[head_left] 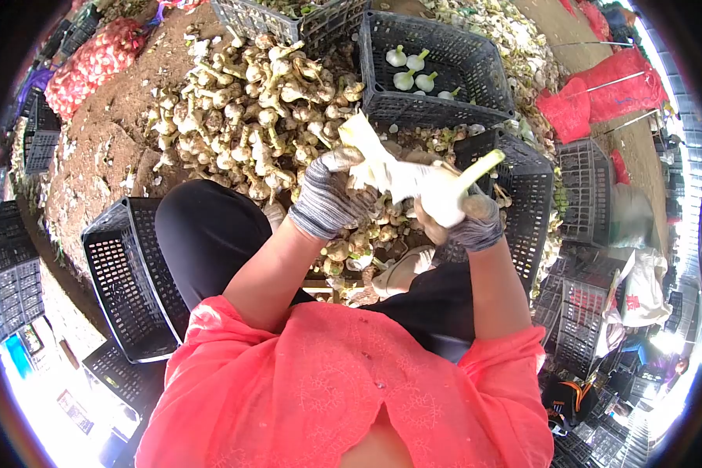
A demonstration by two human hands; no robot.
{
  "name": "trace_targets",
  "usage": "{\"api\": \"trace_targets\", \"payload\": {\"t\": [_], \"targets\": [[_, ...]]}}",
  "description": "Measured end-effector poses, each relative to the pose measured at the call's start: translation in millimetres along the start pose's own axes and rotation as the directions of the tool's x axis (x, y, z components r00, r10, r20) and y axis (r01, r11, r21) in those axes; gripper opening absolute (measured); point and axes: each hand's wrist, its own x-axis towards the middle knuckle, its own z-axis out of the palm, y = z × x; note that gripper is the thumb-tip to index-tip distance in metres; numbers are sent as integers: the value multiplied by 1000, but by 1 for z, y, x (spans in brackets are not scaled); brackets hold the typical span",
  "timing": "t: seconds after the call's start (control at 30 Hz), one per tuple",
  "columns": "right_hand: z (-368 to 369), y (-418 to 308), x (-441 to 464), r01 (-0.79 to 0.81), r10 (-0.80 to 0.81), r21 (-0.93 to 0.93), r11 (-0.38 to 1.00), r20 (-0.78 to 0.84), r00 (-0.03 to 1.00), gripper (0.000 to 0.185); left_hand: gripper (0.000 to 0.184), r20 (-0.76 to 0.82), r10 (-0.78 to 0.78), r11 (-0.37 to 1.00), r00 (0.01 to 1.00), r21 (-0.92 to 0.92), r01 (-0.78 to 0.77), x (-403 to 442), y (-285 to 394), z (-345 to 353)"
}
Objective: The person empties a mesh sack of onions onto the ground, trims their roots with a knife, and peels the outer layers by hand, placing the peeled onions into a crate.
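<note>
In the head view my right hand (pixel 476 221), in a striped glove, is closed around a white garlic bulb (pixel 442 199) with a short pale-green stalk (pixel 482 169) pointing up and right. My left hand (pixel 334 191), gloved the same way, is closed on strips of garlic skin (pixel 369 147). The skin stretches across toward the bulb; whether it is still joined to it I cannot tell. Beyond my hands lies a large heap of unpeeled garlic (pixel 242 109) with dry stalks and roots.
A black crate (pixel 437 105) ahead holds several clean white bulbs. Another black crate (pixel 530 187) stands close on the right, one more (pixel 125 288) beside my left knee. Red mesh sacks (pixel 105 62) lie at far left, and a red sack (pixel 608 86) at right. Peelings litter the ground.
</note>
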Motion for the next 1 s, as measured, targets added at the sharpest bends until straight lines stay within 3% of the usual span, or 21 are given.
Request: {"api": "trace_targets", "payload": {"t": [0.1, 0.13, 0.2, 0.23, 0.27, 0.4, 0.47, 0.57, 0.63, 0.67, 0.7, 0.77, 0.87, 0.97, 1.0], "targets": [[-24, 7, 7, 130, -158, -228, 965, -109, 981, 61, 33, -71, 117, 980, 991, 169, -104, -2, -5, 17], [-30, 10, 8, 103, -162, -252, 962, -224, 961, 53, 32, -44, 16, 998, 999, 61, -13, -1, -3, 10], [-38, 14, 7, 39, -168, -284, 958, -447, 879, 37, 31, -124, 60, 985, 991, 168, -38, 4, -11, -2], [-23, 13, 9, 106, -245, -277, 955, -534, 809, 34, 30, -163, 84, 974, 983, 222, -47, 5, -14, -6], [-30, 15, 9, 123, -251, -278, 953, -494, 833, 34, 40, -150, 65, 978, 987, 204, -33, 6, -13, -9], [-39, 18, 6, 245, -284, -145, 959, -426, 859, 36, 21, -236, 148, 986, 960, 115, -123, 6, -9, -4], [-26, 13, 5, 240, -249, -73, 968, -413, 876, 37, 36, -247, 141, 974, 959, 210, -89, 11, -5, -8], [-17, 11, 7, 266, -225, 51, 963, -391, 892, 38, 44, -289, 152, 885, 945, 466, 0, 13, -6, -2], [-14, 12, 7, 290, -217, 126, 949, -411, 886, 38, 44, -305, 182, 752, 935, 656, 67, 9, -15, 7], [-23, 18, 5, 269, -171, 195, 943, -411, 895, 37, 51, -199, 216, 663, 956, 748, 6, 10, -21, 1], [-25, 20, 6, 276, -175, 203, 939, -408, 896, 35, 47, -80, 251, 441, 965, 897, -41, 11, -24, -4], [-23, 25, 12, 290, -183, 221, 931, -402, 897, 33, 40, -178, 78, 98, 981, 980, 170, 9, -18, 13], [-19, 25, 14, 323, -159, 244, 915, -517, 841, 29, 37, -200, 52, -42, 978, 979, 202, 14, -17, -10], [-30, 21, 17, 360, -96, 327, 874, -610, 786, 27, 33, -330, -74, 182, 941, 923, 338, 7, -15, -4], [-36, 19, 15, 354, -56, 312, 881, -676, 735, 27, 33, -287, -44, 241, 957, 926, 289, 6, -16, -3]]}}
